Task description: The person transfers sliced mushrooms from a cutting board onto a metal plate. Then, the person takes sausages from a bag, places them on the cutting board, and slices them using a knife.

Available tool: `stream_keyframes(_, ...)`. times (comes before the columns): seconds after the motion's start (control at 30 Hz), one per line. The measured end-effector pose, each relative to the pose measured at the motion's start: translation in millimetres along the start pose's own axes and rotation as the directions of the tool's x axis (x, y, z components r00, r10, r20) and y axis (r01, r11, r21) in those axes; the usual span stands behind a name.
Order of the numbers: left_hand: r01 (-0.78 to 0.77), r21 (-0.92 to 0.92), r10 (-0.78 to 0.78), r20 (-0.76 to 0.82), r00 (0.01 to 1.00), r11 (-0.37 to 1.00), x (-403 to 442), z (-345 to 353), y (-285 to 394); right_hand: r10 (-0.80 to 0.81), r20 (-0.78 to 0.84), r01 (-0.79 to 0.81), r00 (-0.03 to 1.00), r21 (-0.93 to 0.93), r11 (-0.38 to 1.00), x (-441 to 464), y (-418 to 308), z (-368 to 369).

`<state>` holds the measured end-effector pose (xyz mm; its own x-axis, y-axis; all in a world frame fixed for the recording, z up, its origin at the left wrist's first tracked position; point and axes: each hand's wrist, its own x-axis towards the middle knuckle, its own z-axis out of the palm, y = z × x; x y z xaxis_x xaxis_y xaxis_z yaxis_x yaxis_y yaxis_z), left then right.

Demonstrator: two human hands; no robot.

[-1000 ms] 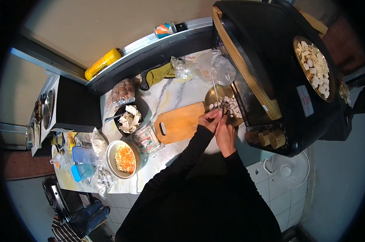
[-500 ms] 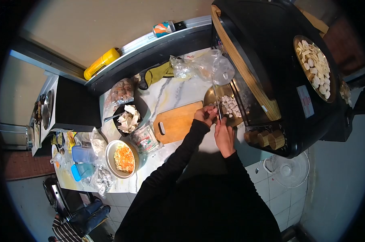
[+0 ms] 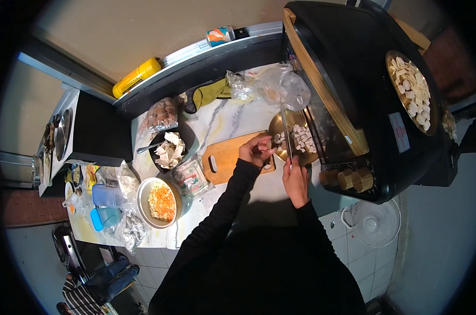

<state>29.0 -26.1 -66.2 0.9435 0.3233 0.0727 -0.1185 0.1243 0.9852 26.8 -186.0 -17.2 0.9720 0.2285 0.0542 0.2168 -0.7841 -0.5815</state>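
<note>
My right hand [image 3: 296, 181] is wrapped round the handle of a long knife [image 3: 286, 127], whose blade points away over the brass-coloured plate [image 3: 274, 126]. Small pale chunks [image 3: 304, 139] lie on that plate. My left hand [image 3: 256, 150] is over the right end of the wooden cutting board [image 3: 230, 152], left of the blade, its fingers bent and partly spread. A small piece seems to be at its fingertips, too small to name. Another small pale bit [image 3: 267, 166] rests on the board's edge below the hand.
Left of the board are a packet [image 3: 190, 177], a black bowl of white pieces [image 3: 170, 151] and a pot of shredded vegetables [image 3: 162, 202]. Plastic bags [image 3: 280, 86] lie behind. A black oven [image 3: 364, 100] bearing a plate of slices [image 3: 410, 89] stands right. A person [image 3: 93, 289] is at lower left.
My left hand has moved left, away from the knife and onto the board's end, and its fingers have spread. The knife has come away from the left fingers. The view has shifted slightly.
</note>
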Motion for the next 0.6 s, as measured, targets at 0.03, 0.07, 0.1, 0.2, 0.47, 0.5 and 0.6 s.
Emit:
stream_keyframes(0.03, 0.026, 0.045, -0.026, 0.000, 1.000, 0.999, -2, 4, 14, -0.006, -0.017, 0.006, 1.000, -0.005, 1.000, -1, 1, 0)
stream_keyframes(0.07, 0.052, 0.089, -0.052, 0.001, 0.999, 0.995, -3, 6, 24, -0.011, -0.035, 0.011, 0.999, -0.010, 1.000, -1, 1, 0)
stream_keyframes(0.1, 0.050, 0.087, -0.051, 0.003, 0.999, 0.995, -4, 8, 26, -0.011, -0.038, 0.010, 0.999, -0.012, 1.000, -2, 1, -1)
stream_keyframes(0.2, 0.029, 0.029, -0.029, 0.023, 0.999, 0.999, -7, 9, 26, -0.012, -0.032, 0.012, 0.999, 0.018, 1.000, -3, 0, -5)
stream_keyframes(0.47, 0.059, -0.106, -0.055, 0.040, 0.998, 0.993, -10, 6, 13, -0.074, -0.038, 0.078, 0.997, 0.116, 0.990, -6, 14, 3)
stream_keyframes(0.5, 0.058, -0.108, -0.054, 0.041, 0.998, 0.992, -10, 6, 14, -0.074, -0.039, 0.078, 0.996, 0.114, 0.990, -7, 15, 3)
stream_keyframes(0.6, 0.092, -0.081, -0.092, 0.010, 0.996, 0.992, -7, 8, 18, -0.063, -0.046, 0.067, 0.997, 0.096, 0.993, -8, 17, 1)
